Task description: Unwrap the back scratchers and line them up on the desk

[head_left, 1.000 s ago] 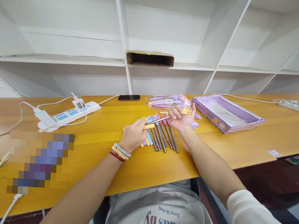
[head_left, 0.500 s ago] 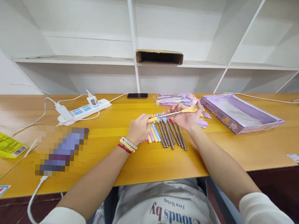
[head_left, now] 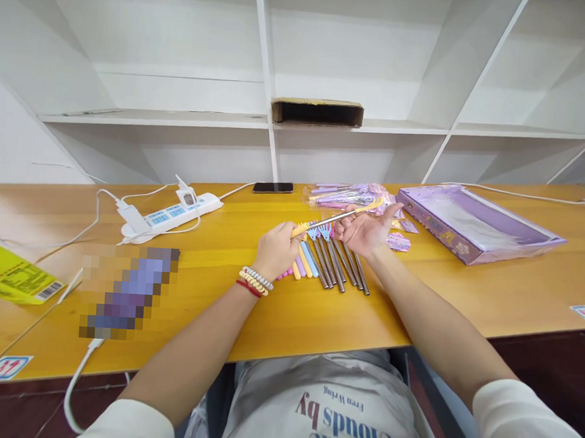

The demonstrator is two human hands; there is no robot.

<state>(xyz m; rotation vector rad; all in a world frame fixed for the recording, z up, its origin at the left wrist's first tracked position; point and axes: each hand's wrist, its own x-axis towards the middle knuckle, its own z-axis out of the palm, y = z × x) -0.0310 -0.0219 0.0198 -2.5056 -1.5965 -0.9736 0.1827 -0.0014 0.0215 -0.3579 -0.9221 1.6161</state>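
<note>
A back scratcher (head_left: 329, 219) with a yellow handle, a metal rod and a yellow claw head slants up to the right above the table. My left hand (head_left: 276, 251) is closed around its handle. Close to the claw end, my right hand (head_left: 367, 234) is open, palm up with the thumb spread; whether it touches the rod I cannot tell. Below lie several back scratchers with metal rods (head_left: 338, 265) and blue or pink claws, next to several coloured handles (head_left: 306, 259). Behind them are plastic-wrapped back scratchers (head_left: 341, 197).
A purple box (head_left: 457, 239) stands at right. White power strip (head_left: 173, 217), black phone (head_left: 273, 188), blurred-out device (head_left: 132, 292) and yellow package (head_left: 11, 274) lie left and back. A cardboard box (head_left: 318, 103) sits on the white shelf (head_left: 179, 119).
My right hand has opened and come away from the claw head, its thumb now spread. The left hand keeps its hold on the handle. The view has shifted slightly.
</note>
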